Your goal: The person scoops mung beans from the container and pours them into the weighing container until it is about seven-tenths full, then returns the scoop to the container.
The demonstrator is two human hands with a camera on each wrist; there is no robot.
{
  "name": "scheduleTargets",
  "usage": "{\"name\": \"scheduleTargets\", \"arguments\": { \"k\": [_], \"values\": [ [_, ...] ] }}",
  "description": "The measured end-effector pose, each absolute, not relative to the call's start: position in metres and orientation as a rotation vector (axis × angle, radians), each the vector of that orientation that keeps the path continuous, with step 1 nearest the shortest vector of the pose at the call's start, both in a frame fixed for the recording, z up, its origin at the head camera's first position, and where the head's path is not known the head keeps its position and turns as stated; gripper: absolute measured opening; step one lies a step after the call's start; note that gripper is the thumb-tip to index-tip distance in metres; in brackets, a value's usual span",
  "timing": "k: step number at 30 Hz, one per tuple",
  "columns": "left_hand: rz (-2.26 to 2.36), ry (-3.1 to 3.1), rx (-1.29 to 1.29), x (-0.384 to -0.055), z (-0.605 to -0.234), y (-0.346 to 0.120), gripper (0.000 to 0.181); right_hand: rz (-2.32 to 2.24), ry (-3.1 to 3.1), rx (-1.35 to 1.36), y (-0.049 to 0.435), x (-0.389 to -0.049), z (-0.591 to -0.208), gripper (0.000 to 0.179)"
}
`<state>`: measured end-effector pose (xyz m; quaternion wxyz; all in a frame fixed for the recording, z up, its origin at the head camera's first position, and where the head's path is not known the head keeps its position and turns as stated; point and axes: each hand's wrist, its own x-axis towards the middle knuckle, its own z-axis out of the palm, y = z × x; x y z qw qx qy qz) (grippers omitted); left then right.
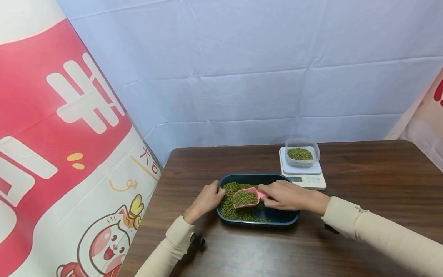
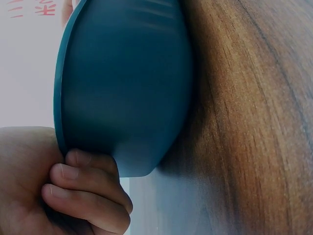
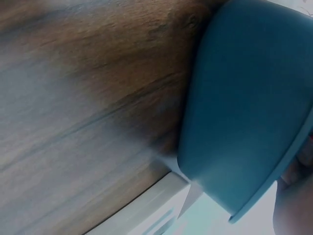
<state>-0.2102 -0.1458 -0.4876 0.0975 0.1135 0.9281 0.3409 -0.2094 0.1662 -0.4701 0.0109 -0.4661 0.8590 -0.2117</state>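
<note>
A dark blue oblong tub (image 1: 242, 222) stands on the table with green mung beans (image 1: 230, 211) heaped toward its left side. My left hand (image 1: 209, 197) grips the tub's left rim; in the left wrist view its curled fingers (image 2: 83, 188) press against the outer wall (image 2: 122, 88). With my right hand (image 1: 285, 195) I hold the handle of a pink scoop (image 1: 252, 190), which is loaded with beans and sits over the heap inside the tub. The right wrist view shows mostly the tub's outer wall (image 3: 249, 98), with that hand (image 3: 296, 205) at the edge.
Behind the tub, to the right, a white kitchen scale (image 1: 313, 181) carries a clear plastic container (image 1: 302, 163) with some beans in it. The brown wooden table (image 1: 373, 173) reaches back to a pale cloth backdrop (image 1: 242, 96). A printed red and white banner (image 1: 69, 134) hangs at the left.
</note>
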Motion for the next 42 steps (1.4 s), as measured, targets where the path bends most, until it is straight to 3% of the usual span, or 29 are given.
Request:
{"name": "scheduleTargets", "arguments": {
  "k": [31,42],
  "values": [
    [1.014,2.751,0.324,-0.21,-0.489,-0.144,0.021,-0.761,2.872,-1.458,0.202,-0.211,-0.452,0.023],
    [1.02,2.739,0.309,-0.21,-0.489,-0.146,0.021,-0.732,2.944,-1.333,0.214,-0.213,-0.444,0.025]
  ]
}}
